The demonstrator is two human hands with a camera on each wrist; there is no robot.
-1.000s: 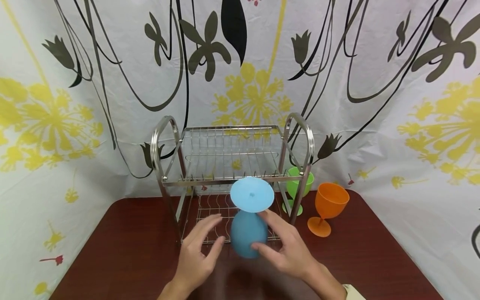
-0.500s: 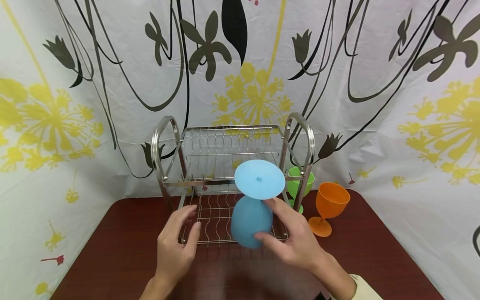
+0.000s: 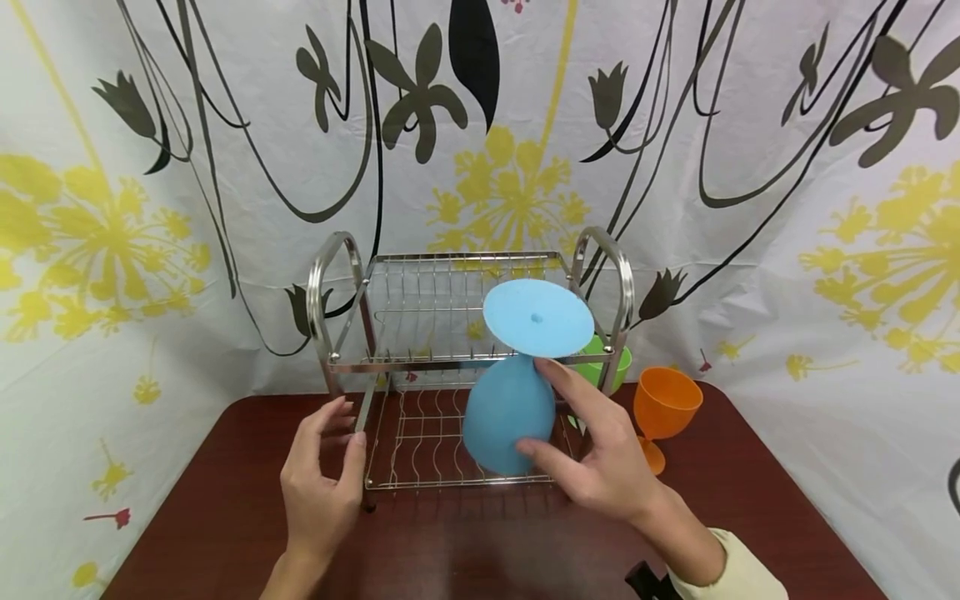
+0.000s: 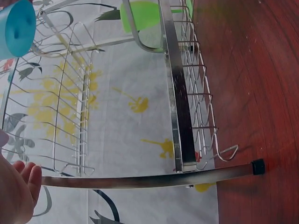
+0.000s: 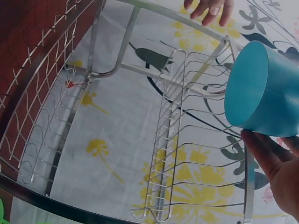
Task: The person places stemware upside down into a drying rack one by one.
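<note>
Holds a blue cup upside down with the right hand, round base on top, in front of the right half of a metal rack and above the dark red surface. Pinches it from the right side, with the thumb low on the bowl and the forefinger high near the stem, just under the base. Cannot tell about contact between cup and rack. Carries the left hand at the left side of the rack, with softly bent fingers spread apart from the thumb. Cannot tell about contact of these fingertips with the metal.

Includes also a green cup at the far right, partly hidden behind a rack post, and an orange cup upright on the surface, more to the right, with its foot partly covered by the right hand. At the far side, a white cloth with yellow, grey and black flower patterns.
</note>
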